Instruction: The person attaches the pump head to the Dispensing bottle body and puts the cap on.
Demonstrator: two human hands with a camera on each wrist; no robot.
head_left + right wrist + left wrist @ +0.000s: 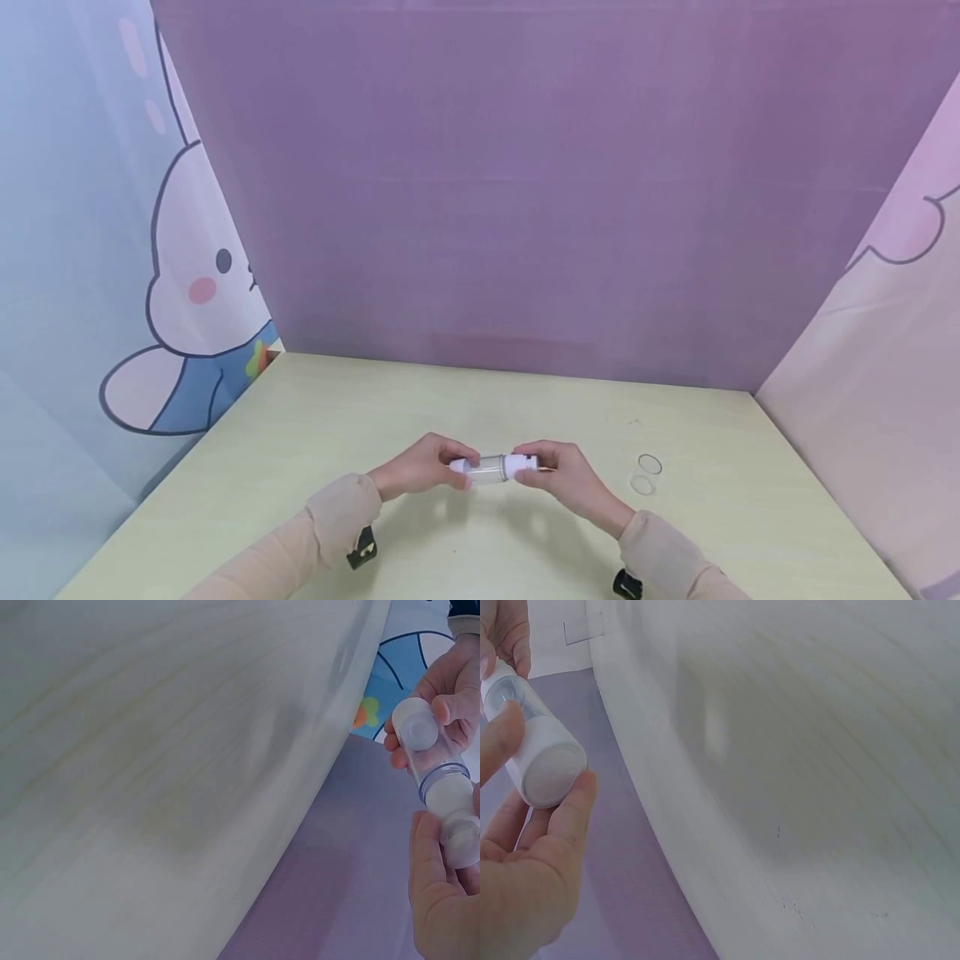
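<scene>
sleeves come nearest: the left sleeve (330, 517) and the right sleeve (667, 550) are angled in from the front, with a small black device (363, 547) seen beneath the left cuff. and to the centre of play, where the clear bottle (489, 470) is held sideways above the pale table (450, 392), shadows cast below it. its white base (553, 774) is pinched by the left hand (422, 467), thumb against fingertips, spread only as wide as the bottle. its white pump end (450, 793) is pinched just as closely by the right hand (572, 479), thumb and fingers brought in around it. by gripping both ends, the bottle is presumably kept steady, and the middle is left uncovered (skin can even be glimpsed through that clear wall). over on the right, a clear cylinder (647, 476) is seen on the table, apparently upright, well apart from the right hand and touched by neither; it is probably placed there so that both hands are free for the bottle. behind, a purple backdrop (525, 208) is hung, perhaps for plainness.
</scene>
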